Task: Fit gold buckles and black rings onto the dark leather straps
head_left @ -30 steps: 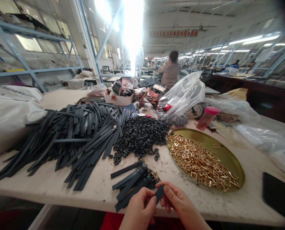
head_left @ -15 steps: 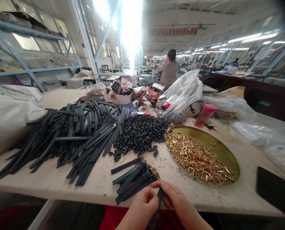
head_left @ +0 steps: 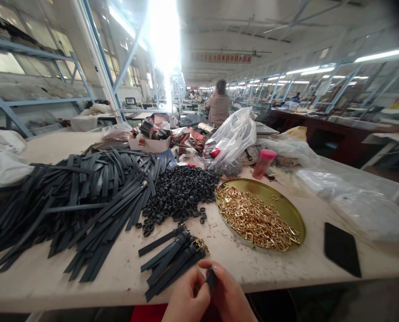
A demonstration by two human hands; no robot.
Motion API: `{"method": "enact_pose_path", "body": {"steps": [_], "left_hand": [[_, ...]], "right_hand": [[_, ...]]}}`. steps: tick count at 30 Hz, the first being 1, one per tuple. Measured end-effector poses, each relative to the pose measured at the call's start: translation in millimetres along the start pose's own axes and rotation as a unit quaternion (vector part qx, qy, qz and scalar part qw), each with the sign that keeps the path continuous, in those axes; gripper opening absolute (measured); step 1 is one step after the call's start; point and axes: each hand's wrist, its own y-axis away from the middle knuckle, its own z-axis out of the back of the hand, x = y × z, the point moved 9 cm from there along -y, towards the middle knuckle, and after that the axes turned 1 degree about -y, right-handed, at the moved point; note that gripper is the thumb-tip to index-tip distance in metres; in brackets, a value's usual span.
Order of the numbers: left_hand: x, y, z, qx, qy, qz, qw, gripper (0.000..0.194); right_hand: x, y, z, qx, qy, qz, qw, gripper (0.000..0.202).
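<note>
Close together at the table's front edge, my left hand (head_left: 190, 293) and my right hand (head_left: 227, 290) are both closed on one dark leather strap (head_left: 211, 279). Only its upper end shows between the fingers; the rest is hidden by the hands. Just beyond them lies a small bundle of straps with gold buckles (head_left: 172, 261). A large heap of loose dark straps (head_left: 95, 188) spreads on the left. Behind the bundle is a pile of small black loops (head_left: 182, 190). To the right, a round gold tray (head_left: 291, 210) holds many gold buckles (head_left: 253, 214).
A black flat slab (head_left: 342, 249) lies at the right of the table. Behind the tray stand a pink-lidded container (head_left: 264, 164) and a clear plastic bag (head_left: 235, 138). A box of strips (head_left: 149, 142) sits farther back. A person (head_left: 218, 105) is in the distance.
The camera view has swung right, so the table's things appear farther left. Both hands still grip the strap, and less of it shows now.
</note>
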Motion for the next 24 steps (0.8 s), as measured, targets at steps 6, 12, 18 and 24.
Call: {"method": "enact_pose_path", "body": {"steps": [6, 12, 18, 24], "left_hand": [[-8.8, -4.3, 3.8, 0.042, -0.021, 0.002, 0.999, 0.014], [-15.5, -8.1, 10.5, 0.0, -0.031, -0.019, 0.999, 0.017], [18.2, -6.7, -27.3, 0.176, 0.066, 0.0, 0.982, 0.042], [18.1, -13.0, -8.9, 0.102, 0.113, -0.023, 0.988, 0.065]], "right_hand": [[35.2, 5.4, -1.2, -0.047, 0.151, 0.167, 0.973, 0.036], [16.8, -6.1, 4.8, -0.025, 0.041, 0.069, 0.996, 0.036], [-0.7, -18.9, 10.6, 0.005, -0.144, -0.032, 0.989, 0.024], [-28.6, -23.5, 4.5, 0.019, -0.069, -0.031, 0.997, 0.042]]}}
